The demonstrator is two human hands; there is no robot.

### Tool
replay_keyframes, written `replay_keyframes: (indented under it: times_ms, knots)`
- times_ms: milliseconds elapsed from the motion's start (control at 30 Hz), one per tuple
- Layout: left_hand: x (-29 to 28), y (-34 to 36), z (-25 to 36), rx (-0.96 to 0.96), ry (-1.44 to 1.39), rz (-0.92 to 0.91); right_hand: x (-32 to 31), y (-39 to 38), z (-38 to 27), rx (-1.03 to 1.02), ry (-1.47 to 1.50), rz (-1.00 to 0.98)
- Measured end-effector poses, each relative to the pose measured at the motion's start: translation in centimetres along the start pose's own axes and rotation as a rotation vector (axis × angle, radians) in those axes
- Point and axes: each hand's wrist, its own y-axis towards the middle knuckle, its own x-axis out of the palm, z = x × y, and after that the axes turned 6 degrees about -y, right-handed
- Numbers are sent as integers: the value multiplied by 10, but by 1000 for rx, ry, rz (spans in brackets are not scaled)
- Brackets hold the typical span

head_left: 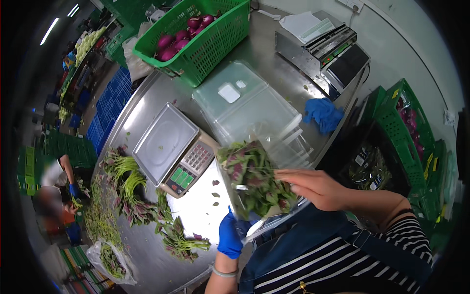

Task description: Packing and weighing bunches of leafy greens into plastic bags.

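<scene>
Holding a clear plastic bag of red-and-green leafy greens over the near edge of the steel table, I have both hands on it. My left hand, in a blue glove, is closed around the bag's lower corner from beneath. My right hand, bare, lies flat against the bag's right side with the fingers stretched out toward the leaves; I cannot tell whether the thumb pinches the plastic.

Just behind the bag sits a stack of clear plastic bags. To its left stands a digital scale with a bare steel pan. More bunches of the same greens lie along the table's left edge, well apart from my hands. A green crate of purple onions stands at the far end, and a blue cloth lies near the sealing machine.
</scene>
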Motion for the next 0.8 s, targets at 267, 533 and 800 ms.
replay_keyframes:
  times_ms: [267,533,800]
  knots:
    - [8,6,30,194,327,18,2,55,15,-60,-469,823]
    - [32,-38,25,365,284,80,-17,37,-43,-172,-218,555]
    - [12,-32,-15,287,369,123,56,21,-84,-514,-779,165]
